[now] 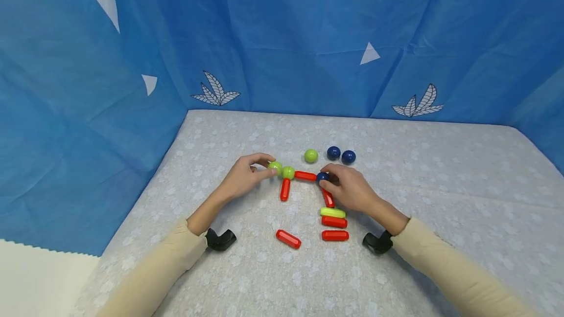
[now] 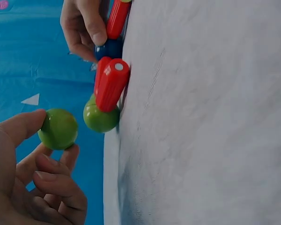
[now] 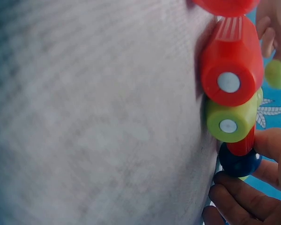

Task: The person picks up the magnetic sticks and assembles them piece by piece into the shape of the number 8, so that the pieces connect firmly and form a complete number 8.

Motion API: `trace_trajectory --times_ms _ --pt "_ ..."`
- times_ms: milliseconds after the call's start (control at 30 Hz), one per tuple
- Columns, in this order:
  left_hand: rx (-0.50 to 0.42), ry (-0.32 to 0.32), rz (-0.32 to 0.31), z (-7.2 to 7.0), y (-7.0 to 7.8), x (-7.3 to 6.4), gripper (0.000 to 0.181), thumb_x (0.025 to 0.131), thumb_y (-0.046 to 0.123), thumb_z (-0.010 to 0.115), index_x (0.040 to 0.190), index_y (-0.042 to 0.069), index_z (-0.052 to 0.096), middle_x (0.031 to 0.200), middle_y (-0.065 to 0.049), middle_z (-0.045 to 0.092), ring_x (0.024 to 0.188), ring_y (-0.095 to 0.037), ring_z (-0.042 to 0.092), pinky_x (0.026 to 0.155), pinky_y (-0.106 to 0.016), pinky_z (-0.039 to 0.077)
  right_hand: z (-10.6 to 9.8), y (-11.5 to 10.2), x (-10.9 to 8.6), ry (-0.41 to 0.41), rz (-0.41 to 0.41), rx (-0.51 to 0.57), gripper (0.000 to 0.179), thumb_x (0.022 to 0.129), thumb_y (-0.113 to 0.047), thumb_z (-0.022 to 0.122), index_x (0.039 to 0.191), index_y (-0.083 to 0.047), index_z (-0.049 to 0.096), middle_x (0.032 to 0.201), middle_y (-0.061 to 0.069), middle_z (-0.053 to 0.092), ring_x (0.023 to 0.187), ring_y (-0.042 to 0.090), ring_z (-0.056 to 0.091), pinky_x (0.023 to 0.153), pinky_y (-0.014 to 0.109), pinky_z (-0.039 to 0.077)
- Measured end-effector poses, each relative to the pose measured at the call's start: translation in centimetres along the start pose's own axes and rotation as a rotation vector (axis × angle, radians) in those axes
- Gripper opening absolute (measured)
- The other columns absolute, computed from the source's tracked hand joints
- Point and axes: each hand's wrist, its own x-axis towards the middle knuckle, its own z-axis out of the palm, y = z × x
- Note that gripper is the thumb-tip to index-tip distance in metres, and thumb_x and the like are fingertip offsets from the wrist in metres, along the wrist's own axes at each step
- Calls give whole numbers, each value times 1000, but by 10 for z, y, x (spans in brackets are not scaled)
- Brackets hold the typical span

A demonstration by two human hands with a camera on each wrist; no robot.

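Observation:
My left hand pinches a lime-green ball between thumb and fingertips. In the left wrist view, a gap shows between this ball and a second green ball. From the second ball, one red rod points toward me and another red rod runs right to a dark blue ball. My right hand holds that blue ball with thumb and fingers. A further red rod extends from the blue ball toward me, partly covered by the hand.
Beyond the hands lie a loose green ball and two dark blue balls. Closer to me are a yellow-green rod and several red rods on the pale patterned cloth. A blue curtain hangs behind.

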Motion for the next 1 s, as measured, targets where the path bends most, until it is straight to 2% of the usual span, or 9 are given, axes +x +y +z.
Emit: trace_trajectory --times_ms 133,367,567,700,867,1000 --pt "-2 -54 31 1 2 -10 33 91 30 73 119 13 68 107 -5 66 58 -17 47 59 -31 42 0 2 0 10 6 -5 25 94 -17 70 116 -5 66 95 3 65 80 18 56 72 36 50" --pt "23 -215 106 -1 5 -29 26 89 26 75 113 17 71 101 0 66 57 -12 44 56 -27 39 1 1 -1 13 -9 -3 25 94 -17 70 115 -5 66 94 2 65 79 17 55 71 35 49" --pt "34 -347 156 3 4 -33 26 88 28 77 111 18 72 101 2 66 58 -10 45 60 -27 42 0 1 0 13 -8 -3 24 94 -17 70 115 -5 66 95 3 66 80 17 56 73 37 50" --pt "44 -376 151 6 2 -33 27 87 27 78 111 18 71 101 3 66 59 -10 49 63 -28 45 1 0 0 6 -6 -2 24 94 -17 70 115 -6 66 95 3 66 80 18 56 73 37 50" --pt "51 -381 137 9 0 -31 29 85 26 79 111 18 68 100 3 65 60 -10 52 61 -28 47 1 0 0 16 -15 -3 24 93 -17 70 114 -5 66 96 3 66 80 17 56 73 37 50" --pt "43 -382 134 9 1 -31 34 85 26 80 113 13 66 100 1 66 61 -12 55 60 -29 48 1 0 -1 24 -25 -5 24 93 -16 70 114 -5 66 95 3 66 80 17 56 73 37 51"
